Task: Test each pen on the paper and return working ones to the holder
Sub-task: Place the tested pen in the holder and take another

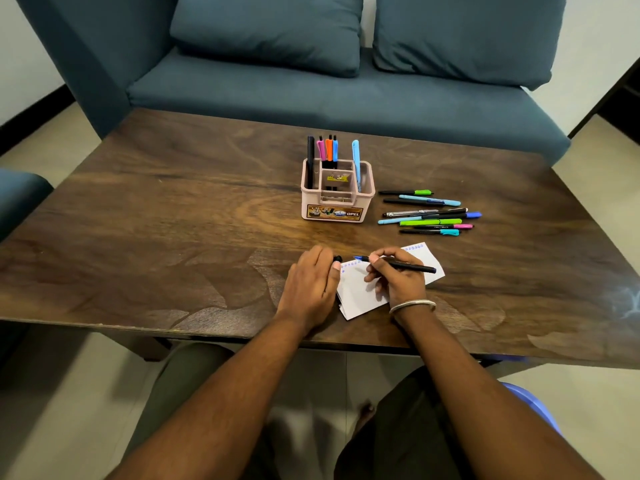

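My right hand (pixel 398 275) grips a black pen (pixel 412 267) with a blue tip, its point resting near the top edge of a white paper (pixel 356 289) that carries a row of small blue scribbles. My left hand (pixel 310 282) lies at the paper's left edge with a small black pen cap (pixel 337 259) pinched at its fingertips. A pink pen holder (pixel 337 195) stands further back and contains several pens. To the right of it, several loose pens (pixel 429 213) lie in a row on the table.
The wooden table (pixel 173 220) has its near edge just under my forearms. A blue sofa (pixel 311 88) with two cushions stands behind the table. A blue plastic seat (pixel 530 403) shows at lower right.
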